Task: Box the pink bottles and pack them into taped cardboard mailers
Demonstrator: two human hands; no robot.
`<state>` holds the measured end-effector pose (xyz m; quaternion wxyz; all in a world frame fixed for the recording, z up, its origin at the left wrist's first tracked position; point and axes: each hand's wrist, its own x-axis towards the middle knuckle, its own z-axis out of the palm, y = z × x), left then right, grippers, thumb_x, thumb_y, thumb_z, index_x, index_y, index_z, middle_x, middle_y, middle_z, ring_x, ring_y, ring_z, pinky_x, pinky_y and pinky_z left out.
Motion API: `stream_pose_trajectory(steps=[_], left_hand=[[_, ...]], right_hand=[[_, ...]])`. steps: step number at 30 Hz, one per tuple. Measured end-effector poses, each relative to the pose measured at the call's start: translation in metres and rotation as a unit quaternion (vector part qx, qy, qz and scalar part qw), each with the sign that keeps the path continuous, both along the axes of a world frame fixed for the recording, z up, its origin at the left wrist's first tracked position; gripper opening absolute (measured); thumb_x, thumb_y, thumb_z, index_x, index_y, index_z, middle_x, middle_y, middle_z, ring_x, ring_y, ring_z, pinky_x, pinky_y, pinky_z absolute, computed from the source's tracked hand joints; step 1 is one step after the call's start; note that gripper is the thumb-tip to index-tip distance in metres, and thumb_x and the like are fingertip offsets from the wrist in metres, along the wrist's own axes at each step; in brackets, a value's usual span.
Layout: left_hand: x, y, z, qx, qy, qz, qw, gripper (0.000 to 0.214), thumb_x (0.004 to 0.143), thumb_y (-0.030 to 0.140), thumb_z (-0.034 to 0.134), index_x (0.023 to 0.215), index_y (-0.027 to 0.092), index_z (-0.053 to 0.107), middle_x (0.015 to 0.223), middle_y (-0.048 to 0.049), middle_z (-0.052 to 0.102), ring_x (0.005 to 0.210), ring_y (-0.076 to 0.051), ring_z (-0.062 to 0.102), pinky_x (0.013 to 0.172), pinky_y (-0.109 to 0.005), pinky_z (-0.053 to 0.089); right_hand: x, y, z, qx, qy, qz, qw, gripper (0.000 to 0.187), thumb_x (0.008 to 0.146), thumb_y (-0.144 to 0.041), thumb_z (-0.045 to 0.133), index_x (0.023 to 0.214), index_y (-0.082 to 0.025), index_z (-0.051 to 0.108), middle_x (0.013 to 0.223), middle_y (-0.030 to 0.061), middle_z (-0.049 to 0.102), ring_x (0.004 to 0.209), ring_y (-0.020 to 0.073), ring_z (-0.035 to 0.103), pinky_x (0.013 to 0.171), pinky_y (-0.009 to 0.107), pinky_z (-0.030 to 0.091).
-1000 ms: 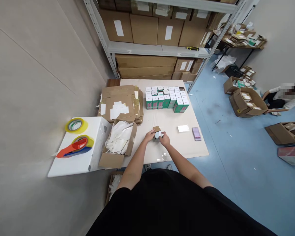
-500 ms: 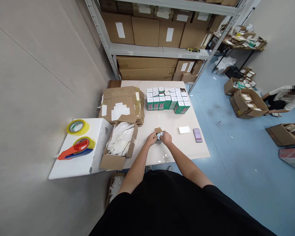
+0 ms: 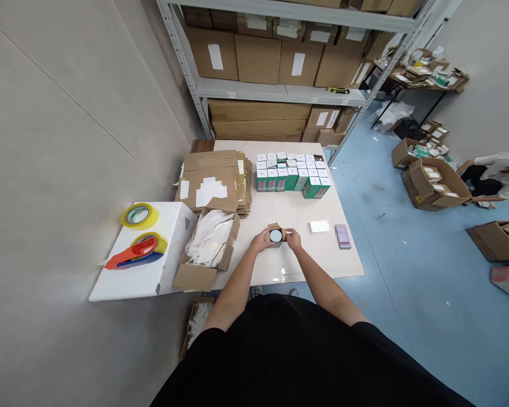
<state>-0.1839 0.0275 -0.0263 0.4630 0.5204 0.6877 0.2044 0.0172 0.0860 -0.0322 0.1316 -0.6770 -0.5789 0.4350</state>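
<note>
One pale bench (image 3: 288, 206) is seen mid-frame. Over it, just below centre, a small open box (image 3: 276, 245) is clamped from opposite sides by the left hand (image 3: 259, 242) and right hand (image 3: 294, 239). Its flaps (image 3: 274, 226) are best spread evenly, the round pale top (image 3: 275, 236) kept unsnagged.

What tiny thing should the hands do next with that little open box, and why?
Perhaps the right hand should fold the nearest flap inward: the small box stands open, and the round pale-blue top inside is uncovered.
</note>
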Motion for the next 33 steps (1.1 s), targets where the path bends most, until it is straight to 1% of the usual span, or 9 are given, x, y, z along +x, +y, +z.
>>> stream_pose_trajectory(steps=[5,9,13,17,21,24,27,30,33], left_hand=[[0.0,0.003,0.003,-0.007,0.037,-0.012,0.999,0.102,0.071,0.037,0.091,0.161,0.028,0.043,0.147,-0.0132,0.064,0.132,-0.032,0.062,0.105,-0.04,0.052],[0.001,0.004,0.003,-0.001,0.046,-0.007,0.999,0.101,0.071,0.036,0.092,0.16,0.029,0.045,0.149,-0.0133,0.063,0.133,-0.033,0.061,0.107,-0.041,0.051],[0.001,0.002,0.004,0.007,0.043,-0.01,0.999,0.1,0.072,0.036,0.09,0.16,0.029,0.044,0.15,-0.0135,0.062,0.132,-0.033,0.062,0.105,-0.043,0.053],[0.0,0.0,0.007,-0.007,0.042,-0.017,0.999,0.104,0.071,0.035,0.09,0.162,0.025,0.042,0.148,-0.0143,0.063,0.132,-0.031,0.063,0.105,-0.04,0.053],[-0.001,0.001,0.013,-0.014,0.047,-0.01,0.999,0.102,0.067,0.035,0.092,0.158,0.029,0.046,0.15,-0.0094,0.063,0.134,-0.03,0.061,0.107,-0.038,0.051],[-0.001,0.003,0.017,-0.017,0.039,0.002,0.999,0.1,0.063,0.033,0.093,0.154,0.03,0.051,0.146,-0.0078,0.065,0.135,-0.033,0.061,0.109,-0.042,0.049],[-0.001,0.004,0.02,-0.005,0.02,0.016,1.0,0.098,0.061,0.028,0.093,0.151,0.03,0.055,0.146,-0.0074,0.066,0.137,-0.036,0.059,0.111,-0.045,0.047],[-0.002,0.002,0.025,0.018,-0.018,0.02,0.999,0.1,0.055,0.027,0.094,0.148,0.03,0.057,0.148,-0.0093,0.064,0.14,-0.04,0.055,0.113,-0.049,0.045],[-0.001,0.0,0.038,0.036,-0.03,0.053,0.998,0.116,0.042,0.028,0.1,0.149,0.022,0.055,0.152,-0.018,0.059,0.145,-0.046,0.048,0.118,-0.054,0.037]], right_hand=[[-0.002,0.0,0.004,0.058,-0.013,-0.007,0.998,0.047,0.088,-0.02,0.056,0.134,-0.024,0.062,0.121,0.0059,0.073,0.104,0.0205,0.072,0.098,0.035,0.055],[-0.009,0.0,0.014,0.154,-0.018,0.069,0.985,0.031,0.085,-0.027,0.068,0.116,-0.027,0.076,0.153,0.008,0.053,0.142,0.0296,0.047,0.115,0.042,0.044],[-0.03,0.0,0.023,0.094,-0.051,0.133,0.985,0.052,0.065,-0.029,0.09,0.115,-0.025,0.077,0.166,0.0105,0.037,0.152,0.04,0.028,0.121,0.052,0.035],[-0.049,0.003,0.03,0.024,-0.088,0.122,0.988,0.065,0.054,-0.024,0.096,0.115,-0.022,0.075,0.169,0.0151,0.031,0.152,0.0454,0.026,0.119,0.059,0.035],[-0.053,0.006,0.049,0.043,-0.106,0.16,0.981,0.065,0.052,-0.024,0.095,0.113,-0.016,0.074,0.17,0.0192,0.028,0.152,0.0463,0.028,0.115,0.054,0.041],[-0.047,0.012,0.084,0.067,-0.161,0.221,0.96,0.065,0.059,-0.035,0.09,0.117,-0.012,0.073,0.172,0.0206,0.025,0.151,0.0417,0.034,0.108,0.044,0.048],[-0.038,0.025,0.137,0.106,-0.17,0.253,0.947,0.065,0.063,-0.041,0.088,0.118,-0.011,0.072,0.167,0.0227,0.036,0.135,0.0355,0.056,0.1,0.036,0.052],[-0.027,0.043,0.2,0.142,-0.167,0.268,0.938,0.057,0.067,-0.045,0.085,0.113,-0.013,0.072,0.13,0.0183,0.07,0.111,0.0299,0.07,0.085,0.031,0.053],[-0.016,0.057,0.262,0.173,-0.16,0.276,0.932,0.05,0.067,-0.044,0.086,0.106,-0.017,0.071,0.103,0.0093,0.077,0.092,0.0251,0.072,0.071,0.027,0.048]])
